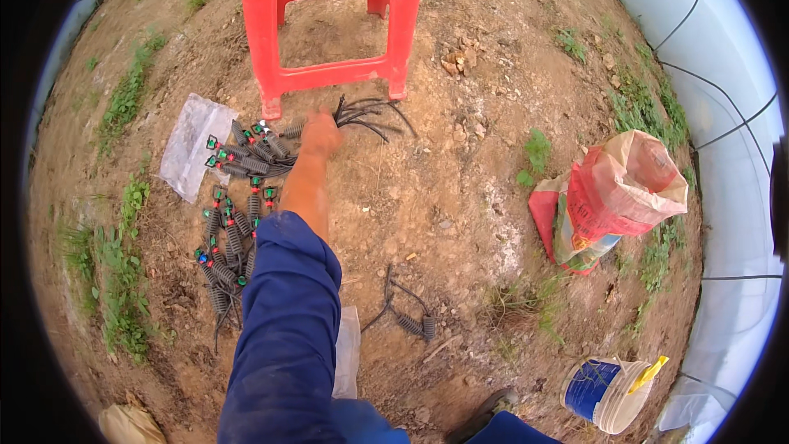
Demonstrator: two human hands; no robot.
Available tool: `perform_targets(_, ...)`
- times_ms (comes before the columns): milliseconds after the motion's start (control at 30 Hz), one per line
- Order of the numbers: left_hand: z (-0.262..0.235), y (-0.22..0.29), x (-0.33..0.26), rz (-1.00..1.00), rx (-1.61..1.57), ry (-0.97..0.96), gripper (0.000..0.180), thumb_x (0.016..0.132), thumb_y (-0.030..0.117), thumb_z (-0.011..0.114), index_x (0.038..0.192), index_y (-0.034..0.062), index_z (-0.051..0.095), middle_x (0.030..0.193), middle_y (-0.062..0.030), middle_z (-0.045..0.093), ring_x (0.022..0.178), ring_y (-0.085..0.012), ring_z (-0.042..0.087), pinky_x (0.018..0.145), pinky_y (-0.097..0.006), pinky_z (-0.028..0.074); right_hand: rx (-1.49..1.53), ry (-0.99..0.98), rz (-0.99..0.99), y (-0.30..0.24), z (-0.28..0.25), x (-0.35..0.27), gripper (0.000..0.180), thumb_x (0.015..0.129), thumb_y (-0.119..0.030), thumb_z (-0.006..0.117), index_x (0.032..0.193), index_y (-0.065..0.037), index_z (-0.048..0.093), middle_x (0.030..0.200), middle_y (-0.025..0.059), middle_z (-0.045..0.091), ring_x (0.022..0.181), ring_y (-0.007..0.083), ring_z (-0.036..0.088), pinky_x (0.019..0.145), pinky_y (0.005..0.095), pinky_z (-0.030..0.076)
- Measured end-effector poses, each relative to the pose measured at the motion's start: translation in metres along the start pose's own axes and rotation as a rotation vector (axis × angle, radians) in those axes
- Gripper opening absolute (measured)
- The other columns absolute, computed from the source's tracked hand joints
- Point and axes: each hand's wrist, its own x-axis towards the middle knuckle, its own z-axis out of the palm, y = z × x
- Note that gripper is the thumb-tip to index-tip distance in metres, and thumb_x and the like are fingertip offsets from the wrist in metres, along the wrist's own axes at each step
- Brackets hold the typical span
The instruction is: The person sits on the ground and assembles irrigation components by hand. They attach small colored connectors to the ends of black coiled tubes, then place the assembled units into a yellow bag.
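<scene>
Near the upper middle of the frame, the left hand (319, 135) closes its fingers around a bundle of thin black tubes (368, 115) on the bare soil, just below the red plastic stool (333, 16). More coiled drip emitters (234, 222) lie left of the blue sleeve (288, 329). The right hand is out of sight.

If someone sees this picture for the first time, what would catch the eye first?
Probably the bright red plastic stool at the top, standing on bare brown soil. Just below it, one hand on a blue-sleeved arm reaches into a bundle of black tubes; which hand it is cannot be told. More such coiled pieces with green and red tips lie at the left, and a red and white sack lies at the right.
</scene>
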Motion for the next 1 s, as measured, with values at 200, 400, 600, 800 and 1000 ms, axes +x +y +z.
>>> perform_targets(200,0.003,-0.015,-0.030,0.171,0.198,0.094,0.044,0.081,0.006,0.069,0.119,-0.0021,0.050,0.127,-0.0298,0.053,0.101,-0.0451,0.066,0.087,-0.050,0.056,0.010,0.031,0.041,0.006,-0.005,0.001,0.047,0.102,-0.033,0.045,0.122,0.006,0.061,0.122,0.0218,0.063,0.114,0.0353,0.059,0.101,0.0461,0.044)
perform_targets(400,-0.049,-0.006,-0.092,0.441,0.130,0.262,0.030,0.080,0.009,0.073,0.104,0.0032,0.056,0.096,-0.0232,0.065,0.087,-0.0483,0.064,0.070,-0.050,0.053,-0.102,0.037,-0.051,0.000,-0.011,0.030,0.044,0.103,-0.030,0.044,0.117,0.006,0.064,0.115,0.0224,0.066,0.108,0.0371,0.062,0.097,0.0460,0.047)
perform_targets(600,-0.181,0.030,-0.163,0.226,-0.555,0.273,0.017,0.096,0.015,0.065,0.088,0.0012,0.058,0.069,-0.0034,0.061,0.060,-0.0119,0.059,0.052,-0.031,0.046,-0.272,-0.152,-0.435,-0.002,-0.024,0.093,0.028,0.099,-0.018,0.050,0.110,0.003,0.066,0.111,0.0235,0.066,0.102,0.0424,0.061,0.092,0.0470,0.049)
perform_targets(800,-0.298,0.121,-0.302,-0.016,-1.036,0.213,0.041,0.103,0.032,0.057,0.075,0.0023,0.059,0.060,-0.0052,0.054,0.050,-0.0142,0.052,0.052,-0.032,0.052,-0.199,-0.367,-0.565,0.005,-0.046,0.125,0.020,0.096,-0.013,0.052,0.108,-0.003,0.064,0.103,0.0191,0.064,0.096,0.0417,0.059,0.084,0.0490,0.048)
perform_targets(1000,-0.369,0.224,-0.452,-0.238,-1.351,0.039,0.034,0.103,0.037,0.056,0.090,0.0059,0.053,0.081,-0.0109,0.061,0.060,-0.0171,0.054,0.061,-0.038,0.055,-0.305,-0.311,-0.545,0.028,-0.017,0.117,0.017,0.087,-0.022,0.063,0.084,-0.006,0.069,0.085,0.0156,0.067,0.085,0.0373,0.064,0.080,0.0478,0.051)
